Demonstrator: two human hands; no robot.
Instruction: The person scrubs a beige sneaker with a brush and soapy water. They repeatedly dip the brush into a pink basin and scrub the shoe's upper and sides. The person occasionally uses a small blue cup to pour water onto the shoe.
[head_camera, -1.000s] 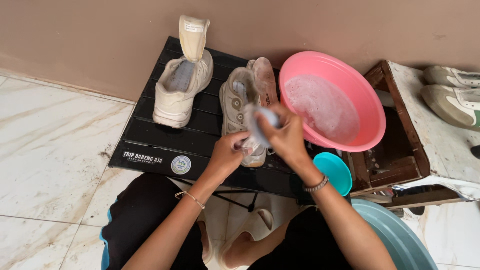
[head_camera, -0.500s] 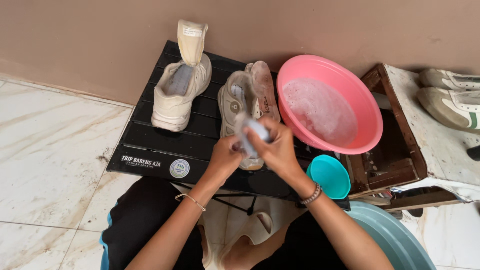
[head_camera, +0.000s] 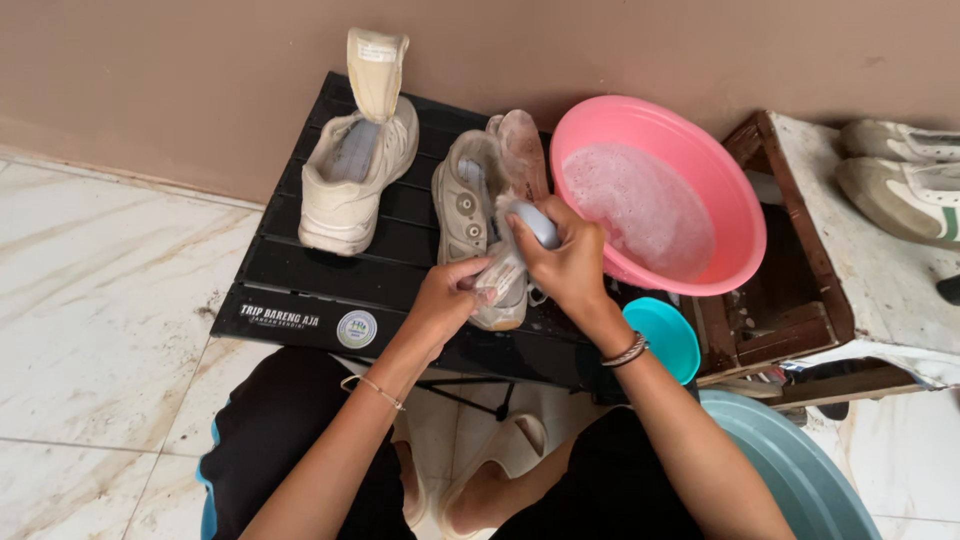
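A dirty beige sneaker (head_camera: 468, 205) lies on a low black slatted table (head_camera: 300, 270). My left hand (head_camera: 447, 297) grips its near end, by the toe. My right hand (head_camera: 566, 258) is closed on a pale bluish brush (head_camera: 535, 222) and presses it against the sneaker's side. A second, cleaner beige sneaker (head_camera: 355, 160) with its tongue pulled upright stands to the left on the same table.
A pink basin (head_camera: 735, 215) of soapy water sits right of the table. A small teal bowl (head_camera: 668, 335) lies below it by my right wrist, and a large teal tub (head_camera: 800, 470) further down. A wooden crate (head_camera: 800, 270) carries another white shoe pair (head_camera: 900, 180).
Both hands have shifted slightly toward me along the sneaker, the brush moving from near its middle down toward the toe end. The other things have stayed put.
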